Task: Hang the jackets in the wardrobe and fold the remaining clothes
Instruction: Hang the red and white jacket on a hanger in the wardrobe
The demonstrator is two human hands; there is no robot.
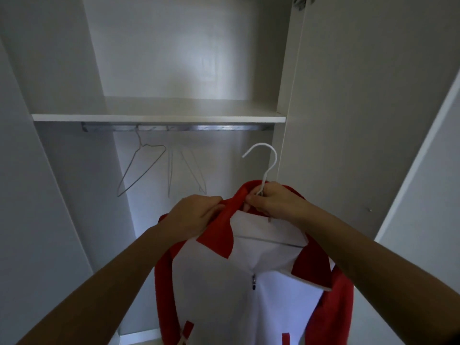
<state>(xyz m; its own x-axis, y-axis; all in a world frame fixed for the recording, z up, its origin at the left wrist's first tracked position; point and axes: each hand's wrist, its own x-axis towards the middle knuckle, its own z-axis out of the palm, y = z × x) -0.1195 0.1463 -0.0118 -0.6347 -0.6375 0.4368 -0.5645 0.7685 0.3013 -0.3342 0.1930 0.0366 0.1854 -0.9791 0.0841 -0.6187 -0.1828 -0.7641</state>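
Grip of the left hand [196, 215] clamps the collar of the red-and-white zip jacket [236, 310]; the right hand [271, 200] pinches its white wire hanger [265, 175].

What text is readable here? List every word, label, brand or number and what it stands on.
None can be read.
The red-and-white jacket: no print or logo shows; its zip pull is too small to tell.
The white hanger and wardrobe shelf: no marking.

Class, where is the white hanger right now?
Head view, right of centre: the right hand grips the white hanger, jacket on it, hook below the rail.
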